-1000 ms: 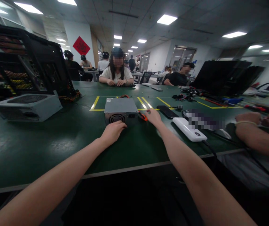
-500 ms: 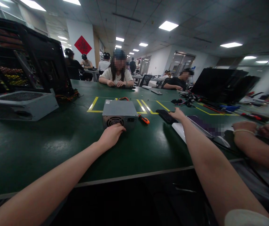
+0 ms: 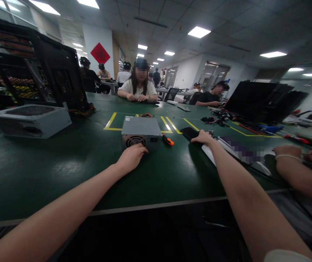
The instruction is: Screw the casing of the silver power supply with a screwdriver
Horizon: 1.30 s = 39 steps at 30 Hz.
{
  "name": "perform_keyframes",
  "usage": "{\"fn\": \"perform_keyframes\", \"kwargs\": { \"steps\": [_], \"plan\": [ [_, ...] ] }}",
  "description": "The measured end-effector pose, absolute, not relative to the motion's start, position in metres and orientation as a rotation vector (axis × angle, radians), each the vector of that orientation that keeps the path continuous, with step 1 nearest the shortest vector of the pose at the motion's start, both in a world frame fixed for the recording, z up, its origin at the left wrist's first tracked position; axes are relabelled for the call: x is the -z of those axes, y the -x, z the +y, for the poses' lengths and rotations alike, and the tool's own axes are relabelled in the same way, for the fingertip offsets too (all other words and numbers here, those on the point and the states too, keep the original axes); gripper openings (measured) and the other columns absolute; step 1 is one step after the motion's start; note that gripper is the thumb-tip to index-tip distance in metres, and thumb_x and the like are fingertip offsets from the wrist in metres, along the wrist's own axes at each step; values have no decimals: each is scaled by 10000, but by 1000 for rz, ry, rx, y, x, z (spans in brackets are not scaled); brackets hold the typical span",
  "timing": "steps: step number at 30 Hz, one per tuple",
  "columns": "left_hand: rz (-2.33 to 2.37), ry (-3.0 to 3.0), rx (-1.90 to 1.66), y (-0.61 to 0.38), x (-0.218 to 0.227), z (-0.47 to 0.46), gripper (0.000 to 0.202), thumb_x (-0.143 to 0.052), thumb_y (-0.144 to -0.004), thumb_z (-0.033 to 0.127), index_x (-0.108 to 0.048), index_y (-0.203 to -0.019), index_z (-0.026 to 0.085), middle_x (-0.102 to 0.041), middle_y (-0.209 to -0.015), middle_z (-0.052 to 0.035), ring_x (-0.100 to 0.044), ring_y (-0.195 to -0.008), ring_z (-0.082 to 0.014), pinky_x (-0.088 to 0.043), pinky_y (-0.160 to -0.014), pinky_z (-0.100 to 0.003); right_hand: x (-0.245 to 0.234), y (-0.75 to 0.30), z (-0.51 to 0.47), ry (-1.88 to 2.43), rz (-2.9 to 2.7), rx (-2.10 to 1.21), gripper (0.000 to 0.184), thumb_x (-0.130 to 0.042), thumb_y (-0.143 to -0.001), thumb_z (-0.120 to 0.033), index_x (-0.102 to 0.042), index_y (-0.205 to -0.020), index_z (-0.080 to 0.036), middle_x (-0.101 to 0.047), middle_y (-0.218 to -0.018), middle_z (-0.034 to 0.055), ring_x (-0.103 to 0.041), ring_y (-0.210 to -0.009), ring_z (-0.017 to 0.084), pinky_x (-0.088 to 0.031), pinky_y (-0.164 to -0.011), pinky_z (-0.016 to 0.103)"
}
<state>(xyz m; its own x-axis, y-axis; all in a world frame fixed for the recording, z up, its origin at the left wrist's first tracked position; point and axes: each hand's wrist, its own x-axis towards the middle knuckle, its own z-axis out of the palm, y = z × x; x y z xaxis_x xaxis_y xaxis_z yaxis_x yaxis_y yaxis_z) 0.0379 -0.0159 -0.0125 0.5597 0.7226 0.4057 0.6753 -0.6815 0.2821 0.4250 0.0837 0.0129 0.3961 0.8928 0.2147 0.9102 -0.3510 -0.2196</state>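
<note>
A grey power supply unit [image 3: 141,128] sits on the green table [image 3: 49,163] inside yellow tape marks. My left hand [image 3: 132,157] rests against its front face, fingers curled, gripping nothing I can see. An orange-handled screwdriver [image 3: 168,141] lies just right of the unit. My right hand [image 3: 203,137] reaches out to the right and lies on a black phone [image 3: 189,133], fingers flat over it. A white power bank [image 3: 209,153] lies partly hidden under my right forearm.
A second grey power supply [image 3: 27,120] and a black computer case [image 3: 36,69] stand at the left. Another person's forearms [image 3: 295,171] rest at the right edge. Tools and cables [image 3: 218,116] and a dark panel [image 3: 254,98] lie beyond. Several people sit across the table.
My right hand left the orange screwdriver beside the power supply and moved right onto the black phone. My left hand stayed at the unit's front.
</note>
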Motion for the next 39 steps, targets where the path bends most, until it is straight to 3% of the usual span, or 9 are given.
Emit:
{"fn": "perform_keyframes", "kwargs": {
  "steps": [3,7,12,25,33,39],
  "plan": [
    [1219,-2685,-767,-38,14,-15,251,-408,-823,121,-617,-940,195,-585,-1006,-38,-559,-934,-180,-460,-820,-311,-16,-406,72,2355,-1676,199,894,-763,-425,-418,-409,-1175,-85,-371,-1217,242,-385,-1129,402,-369,-869,491],
    [1227,-2681,-769,-37,14,-15,259,-402,-823,120,-618,-942,197,-584,-1011,-36,-559,-932,-180,-459,-822,-310,-17,-387,55,2254,-1832,343,894,-728,-493,-406,-309,-1245,-166,-321,-1249,172,-352,-1149,363,-345,-894,449],
    [1225,-2681,-768,-37,13,-17,256,-407,-823,127,-620,-945,200,-585,-1015,-39,-562,-931,-176,-461,-820,-303,-17,-384,48,2240,-1851,415,858,-686,-529,-450,-285,-1239,-184,-331,-1217,146,-423,-1063,334,-376,-844,415],
    [1240,-2692,-729,-39,12,-16,256,-397,-830,139,-615,-953,187,-586,-1005,-45,-555,-939,-183,-454,-825,-306,-24,-407,64,2449,-1754,428,899,-686,-515,-524,-247,-1247,-239,-304,-1205,160,-467,-1029,380,-418,-757,449],
    [1250,-2690,-734,-38,13,-17,260,-394,-833,149,-613,-967,193,-579,-1034,-41,-553,-948,-184,-453,-826,-306,-26,-402,68,2418,-1906,466,924,-719,-543,-404,-206,-1303,-299,-337,-1255,139,-429,-1080,379,-385,-821,486],
    [1246,-2685,-732,-37,13,-16,261,-393,-832,148,-615,-962,191,-580,-1019,-41,-552,-943,-187,-454,-822,-307,-23,-401,67,2387,-1940,478,954,-706,-557,-377,-180,-1346,-269,-403,-1243,166,-401,-1110,411,-331,-861,546]
  ]
}}
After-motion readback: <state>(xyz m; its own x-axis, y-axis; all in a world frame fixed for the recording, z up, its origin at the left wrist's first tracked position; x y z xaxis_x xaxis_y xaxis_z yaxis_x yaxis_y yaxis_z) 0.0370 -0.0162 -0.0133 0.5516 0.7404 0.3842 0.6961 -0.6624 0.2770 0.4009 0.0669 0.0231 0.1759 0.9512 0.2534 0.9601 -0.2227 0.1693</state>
